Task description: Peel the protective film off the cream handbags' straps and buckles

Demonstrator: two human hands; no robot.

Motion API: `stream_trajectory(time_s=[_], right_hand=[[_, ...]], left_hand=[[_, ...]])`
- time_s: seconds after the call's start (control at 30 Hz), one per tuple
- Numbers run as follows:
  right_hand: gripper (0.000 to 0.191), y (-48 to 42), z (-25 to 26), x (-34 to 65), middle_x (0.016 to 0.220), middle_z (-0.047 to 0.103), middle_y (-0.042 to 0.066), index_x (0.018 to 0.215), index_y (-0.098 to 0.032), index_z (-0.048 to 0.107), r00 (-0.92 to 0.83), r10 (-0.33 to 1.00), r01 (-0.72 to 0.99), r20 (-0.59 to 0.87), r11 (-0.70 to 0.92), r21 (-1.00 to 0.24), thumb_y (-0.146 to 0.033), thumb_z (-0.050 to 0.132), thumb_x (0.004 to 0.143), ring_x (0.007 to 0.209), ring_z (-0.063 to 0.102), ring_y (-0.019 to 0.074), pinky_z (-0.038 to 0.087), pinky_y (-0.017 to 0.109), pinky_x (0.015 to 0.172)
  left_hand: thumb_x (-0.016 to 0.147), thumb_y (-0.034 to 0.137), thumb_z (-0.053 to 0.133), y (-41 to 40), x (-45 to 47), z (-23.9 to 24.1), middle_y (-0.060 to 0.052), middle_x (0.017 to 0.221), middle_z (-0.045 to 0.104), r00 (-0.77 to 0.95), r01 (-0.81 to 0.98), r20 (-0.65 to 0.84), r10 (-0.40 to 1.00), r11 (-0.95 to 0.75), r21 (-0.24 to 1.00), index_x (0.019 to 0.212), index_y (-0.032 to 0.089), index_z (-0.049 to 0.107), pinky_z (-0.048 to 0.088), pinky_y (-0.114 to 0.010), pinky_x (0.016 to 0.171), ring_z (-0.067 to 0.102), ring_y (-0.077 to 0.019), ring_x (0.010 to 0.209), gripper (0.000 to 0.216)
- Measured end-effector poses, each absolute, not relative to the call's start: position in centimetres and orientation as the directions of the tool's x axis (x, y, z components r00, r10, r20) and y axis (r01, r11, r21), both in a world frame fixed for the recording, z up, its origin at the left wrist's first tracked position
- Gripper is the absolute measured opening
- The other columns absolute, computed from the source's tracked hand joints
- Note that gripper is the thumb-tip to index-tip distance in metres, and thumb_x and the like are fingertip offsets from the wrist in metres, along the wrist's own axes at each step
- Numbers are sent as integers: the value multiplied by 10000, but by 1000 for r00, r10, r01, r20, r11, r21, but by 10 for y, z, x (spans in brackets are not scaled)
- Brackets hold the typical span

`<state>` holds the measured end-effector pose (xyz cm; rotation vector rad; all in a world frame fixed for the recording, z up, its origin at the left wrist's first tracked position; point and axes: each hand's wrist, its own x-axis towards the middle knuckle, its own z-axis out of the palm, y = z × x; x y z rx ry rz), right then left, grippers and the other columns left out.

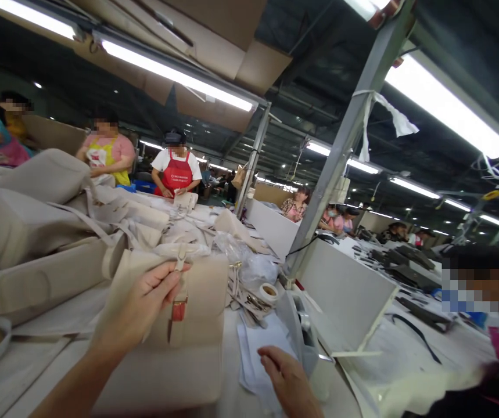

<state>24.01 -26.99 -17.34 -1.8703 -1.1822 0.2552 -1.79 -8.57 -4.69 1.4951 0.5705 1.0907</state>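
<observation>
A beige bag (205, 290) lies in front of me with its flap facing up. My left hand (144, 299) pinches a narrow beige strap (181, 255) at the top of the flap. Below the fingers, a metal buckle and a small red tag (178, 312) sit on the bag's front. My right hand (288, 380) is to the right of the bag, over white paper sheets (255, 348). Its fingers are loosely bent, partly hidden, and nothing shows in them.
Beige bags (35, 226) are heaped on the left, near a white bowl (3, 348) of brown stuff. Strap pieces (244, 296), a tape roll (269, 292) and a grey tape dispenser (304, 325) lie right of the bag. A metal post (340, 157) rises beyond. Several people work nearby.
</observation>
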Motion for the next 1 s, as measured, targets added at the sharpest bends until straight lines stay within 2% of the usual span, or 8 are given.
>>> stream_trajectory(time_s=[0.17, 0.3, 0.47, 0.57, 0.67, 0.77, 0.9, 1.0], right_hand=[[336, -284, -226, 300, 1001, 781, 102, 1017, -256, 770, 403, 819, 837, 408, -149, -527, -434, 511, 898, 960, 730, 279, 588, 369, 857], [317, -256, -215, 306, 965, 778, 89, 1027, -273, 759, 361, 769, 905, 527, -151, -398, -309, 461, 924, 921, 733, 281, 590, 388, 852], [428, -189, -148, 324, 1078, 727, 131, 1075, -202, 726, 422, 822, 889, 382, -459, 5, -65, 366, 891, 1008, 686, 258, 523, 371, 899], [291, -151, -129, 345, 1349, 600, 209, 1080, -137, 728, 459, 832, 850, 311, -514, 119, -150, 545, 854, 1285, 520, 374, 435, 498, 1015], [266, -126, -133, 358, 1397, 551, 257, 1067, -99, 733, 521, 826, 797, 215, -561, 224, -155, 588, 851, 1371, 402, 449, 297, 656, 1071], [247, -118, -141, 364, 1254, 661, 194, 1085, -118, 708, 555, 822, 771, 124, -565, 294, -132, 524, 922, 1319, 486, 371, 327, 642, 1067], [236, -118, -132, 376, 1116, 697, 70, 1063, -149, 668, 550, 835, 800, -2, -525, 290, -341, 617, 935, 1071, 647, 225, 517, 464, 952], [259, -119, -115, 385, 1113, 687, 70, 1064, -149, 657, 585, 811, 780, -2, -561, 277, -372, 607, 942, 1012, 662, 208, 551, 430, 896]], left_hand=[[789, 570, 633, -78, -15, -54, 76, 532, 374, 431, -209, 348, 833, -283, 936, 1071, 137, 692, 240, -202, 466, 320, -94, 505, 520], [814, 580, 607, -71, -12, -62, 67, 539, 401, 420, -208, 370, 829, -309, 928, 1112, 144, 691, 270, -195, 460, 346, -99, 507, 534], [861, 560, 567, -63, -7, -73, 62, 524, 414, 373, -180, 399, 838, -356, 917, 1155, 173, 689, 314, -197, 453, 361, -104, 488, 501], [838, 547, 601, -62, -8, -81, 45, 517, 460, 347, -167, 421, 838, -386, 907, 1104, 187, 726, 372, -213, 467, 391, -115, 481, 465], [827, 521, 620, -64, -11, -89, 4, 594, 569, 354, -168, 422, 835, -387, 907, 1058, 206, 753, 446, -232, 531, 487, -143, 547, 412], [844, 484, 606, -66, -14, -93, 12, 575, 560, 357, -163, 418, 835, -385, 909, 1086, 221, 753, 458, -233, 551, 486, -139, 538, 387], [849, 456, 591, -65, -13, -92, 28, 525, 517, 345, -138, 419, 840, -397, 908, 1123, 211, 747, 452, -239, 552, 455, -133, 502, 400], [847, 445, 588, -65, -14, -92, 27, 522, 518, 344, -134, 430, 835, -410, 902, 1129, 216, 749, 430, -234, 524, 448, -132, 494, 397]])
